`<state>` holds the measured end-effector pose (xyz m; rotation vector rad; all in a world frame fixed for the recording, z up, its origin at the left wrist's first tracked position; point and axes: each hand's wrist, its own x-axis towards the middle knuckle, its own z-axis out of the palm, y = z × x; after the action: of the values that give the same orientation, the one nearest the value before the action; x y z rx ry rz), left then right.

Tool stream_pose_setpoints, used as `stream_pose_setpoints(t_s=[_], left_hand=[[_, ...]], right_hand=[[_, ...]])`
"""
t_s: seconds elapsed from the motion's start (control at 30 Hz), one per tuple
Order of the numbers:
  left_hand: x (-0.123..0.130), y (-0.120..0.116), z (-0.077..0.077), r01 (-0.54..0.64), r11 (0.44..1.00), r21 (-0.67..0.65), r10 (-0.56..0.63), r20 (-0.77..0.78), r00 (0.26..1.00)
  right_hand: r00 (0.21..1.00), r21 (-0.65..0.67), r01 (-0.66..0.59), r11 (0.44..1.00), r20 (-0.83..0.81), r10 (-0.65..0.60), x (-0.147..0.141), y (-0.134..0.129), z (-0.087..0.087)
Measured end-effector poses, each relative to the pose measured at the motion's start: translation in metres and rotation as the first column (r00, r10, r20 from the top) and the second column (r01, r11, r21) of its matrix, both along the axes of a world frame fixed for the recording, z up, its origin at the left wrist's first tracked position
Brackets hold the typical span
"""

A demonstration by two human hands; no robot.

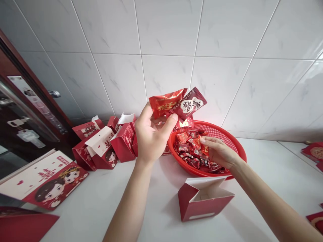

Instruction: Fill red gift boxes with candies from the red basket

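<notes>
Several wrapped candies (189, 103), red and dark maroon, are pinched in my left hand (153, 134), raised in front of the tiled wall. My right hand (220, 151) is over the red plastic basket (233, 143), its thumb and fingers closed on an orange-red candy (204, 148). Many small wrapped candies (188, 156) lie heaped in the basket. In front of the basket, an open red box (207, 205) with a white inside stands on the white surface; its visible interior holds nothing.
Several red and white boxes (123, 143) stand in a group at the left. A larger printed box (50, 181) is nearer on the left, beside a dark door frame with keys (30, 134). More red packets (314, 153) lie at the right edge.
</notes>
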<state>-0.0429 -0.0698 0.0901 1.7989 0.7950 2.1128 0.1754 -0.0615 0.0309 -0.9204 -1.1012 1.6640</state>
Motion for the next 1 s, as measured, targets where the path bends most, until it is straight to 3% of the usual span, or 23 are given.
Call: stream_pose_setpoints(t_s=[0.17, 0.3, 0.67, 1.0], left_hand=[[0.002, 0.002, -0.003, -0.012, 1.000, 0.008, 0.012, -0.017, 1.000], [0.005, 0.004, -0.006, -0.029, 1.000, 0.009, 0.029, -0.048, 0.998], [0.012, 0.011, -0.014, -0.014, 0.999, -0.045, 0.011, -0.064, 0.998], [0.014, 0.017, -0.019, -0.045, 0.998, -0.041, 0.040, -0.116, 0.992]], right_hand=[[0.992, 0.163, 0.127, 0.978, 0.003, -0.129, -0.003, -0.017, 0.011], [0.973, 0.221, 0.232, 0.947, -0.036, -0.230, -0.002, -0.026, 0.014], [0.946, -0.059, 0.261, 0.964, -0.185, -0.267, 0.006, -0.021, -0.005], [0.929, -0.069, 0.310, 0.948, -0.189, -0.318, 0.003, -0.027, -0.002]])
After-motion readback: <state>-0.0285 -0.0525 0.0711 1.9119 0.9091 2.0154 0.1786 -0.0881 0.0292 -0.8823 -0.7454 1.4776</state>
